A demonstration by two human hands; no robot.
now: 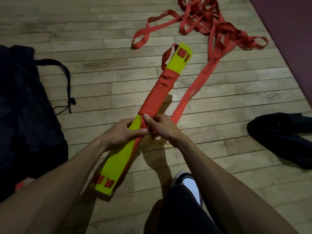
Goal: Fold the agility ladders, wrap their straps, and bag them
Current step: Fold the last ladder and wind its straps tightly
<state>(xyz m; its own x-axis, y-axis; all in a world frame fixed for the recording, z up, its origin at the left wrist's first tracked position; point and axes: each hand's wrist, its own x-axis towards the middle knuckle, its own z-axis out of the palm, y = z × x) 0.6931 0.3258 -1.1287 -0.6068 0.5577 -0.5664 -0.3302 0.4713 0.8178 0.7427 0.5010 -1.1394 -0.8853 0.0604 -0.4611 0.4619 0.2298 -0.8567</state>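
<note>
The flat stack of stiff yellow-green plastic ladder rungs (118,159) is gripped at mid-length by the left hand (121,132), whose fingers are curled over its top face and whose thumb lies along its near edge. Just beside it, the woven red-orange nylon strap (185,97) is pinched against the bundle by the right hand (162,126), the thumb being pressed onto the last turn. The far half of the bundle is covered by smooth, tight wraps of this strap, with bare yellow-green tips left at both ends, where short red strap pieces are threaded through slots. The bundle is held slantwise above the pale, worn wooden plank floor (101,39). The free strap is trailed away to a loose tangle of loops (211,22) farther off. A soft black fabric drawstring bag (25,107) is seen to the left, and a dark shoe (278,132) to the right.
</note>
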